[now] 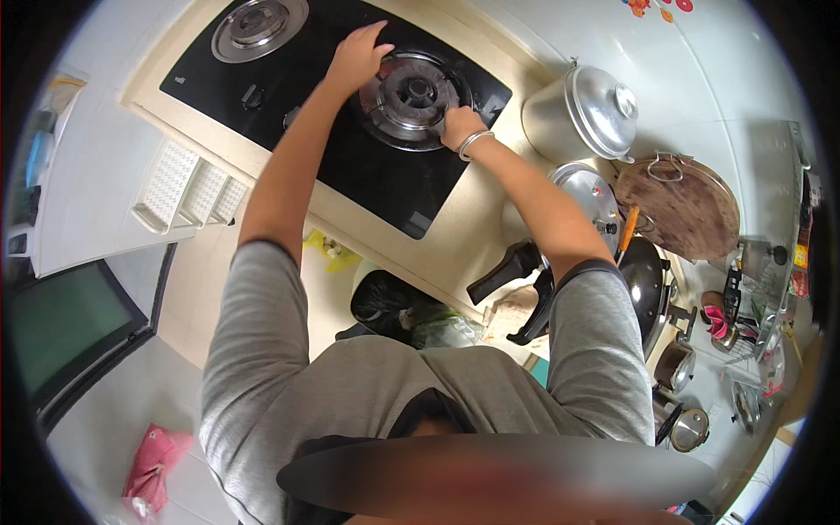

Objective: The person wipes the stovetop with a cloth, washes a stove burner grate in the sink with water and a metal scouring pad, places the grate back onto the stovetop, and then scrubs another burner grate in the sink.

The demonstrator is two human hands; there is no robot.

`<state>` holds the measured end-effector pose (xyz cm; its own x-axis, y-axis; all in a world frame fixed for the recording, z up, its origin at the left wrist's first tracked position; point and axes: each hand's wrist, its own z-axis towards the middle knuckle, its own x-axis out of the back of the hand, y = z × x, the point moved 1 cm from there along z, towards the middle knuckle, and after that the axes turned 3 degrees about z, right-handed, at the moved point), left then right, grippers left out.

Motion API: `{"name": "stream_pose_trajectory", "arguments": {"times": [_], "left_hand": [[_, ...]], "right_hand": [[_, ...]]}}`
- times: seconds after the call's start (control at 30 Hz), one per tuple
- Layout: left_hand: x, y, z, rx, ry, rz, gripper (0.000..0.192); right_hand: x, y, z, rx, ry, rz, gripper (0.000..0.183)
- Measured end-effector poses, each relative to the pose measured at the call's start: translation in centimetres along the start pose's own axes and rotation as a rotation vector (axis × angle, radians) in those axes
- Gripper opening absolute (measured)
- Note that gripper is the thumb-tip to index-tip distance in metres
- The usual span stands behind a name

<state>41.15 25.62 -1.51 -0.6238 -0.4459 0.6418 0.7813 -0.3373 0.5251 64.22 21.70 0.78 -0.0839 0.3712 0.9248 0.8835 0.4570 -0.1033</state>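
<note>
A black glass gas cooktop (387,190) lies before me, with a round metal burner (408,118) on its right part. My left hand (359,56) is at the burner's upper left edge, fingers apart and pointing to the back of the cooktop. At the right edge of the burner, my right hand (464,126), with bangles at the wrist, has its fingers curled over the metal ring; the fingertips are hidden. A second burner (259,26) sits at the upper left. Near it is a black control knob (252,98), and another knob is partly behind my left forearm.
A lidded aluminium pot (558,118) stands right of the cooktop. Beside it are a pressure cooker (581,180) with black handles jutting frontward, a round wooden board (679,207) and a dark wok (640,282). A lined bin (384,298) stands below the counter edge.
</note>
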Motion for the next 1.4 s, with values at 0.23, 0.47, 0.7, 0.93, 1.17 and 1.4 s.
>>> {"name": "stream_pose_trajectory", "arguments": {"times": [0.23, 0.47, 0.7, 0.93, 1.17, 1.4], "left_hand": [[-0.6, 2.3, -12.6, 0.206, -0.211, 0.167, 0.064], [-1.2, -1.3, -10.6, 0.065, -0.254, 0.247, 0.047], [-0.1, -2.4, -7.4, 0.197, -0.524, 0.154, 0.043], [-0.9, -5.0, -6.3, -0.056, -0.485, 0.145, 0.047], [-0.9, -6.2, -5.9, 0.012, -0.489, 0.027, 0.044], [-1.4, -6.3, -5.0, 0.020, -0.448, 0.000, 0.040]], "right_hand": [[-0.1, -1.6, -0.1, -0.015, 0.027, 0.039, 0.020], [-0.6, -2.2, -0.3, -0.060, 0.031, 0.117, 0.020], [-1.4, -1.2, 0.8, -0.115, -0.029, 0.277, 0.023], [1.5, 6.6, 4.4, -0.146, 0.499, -0.094, 0.030], [0.3, 6.5, 6.1, 0.108, 0.229, -0.073, 0.022], [0.5, 6.0, 4.9, 0.140, 0.200, -0.144, 0.023]]}}
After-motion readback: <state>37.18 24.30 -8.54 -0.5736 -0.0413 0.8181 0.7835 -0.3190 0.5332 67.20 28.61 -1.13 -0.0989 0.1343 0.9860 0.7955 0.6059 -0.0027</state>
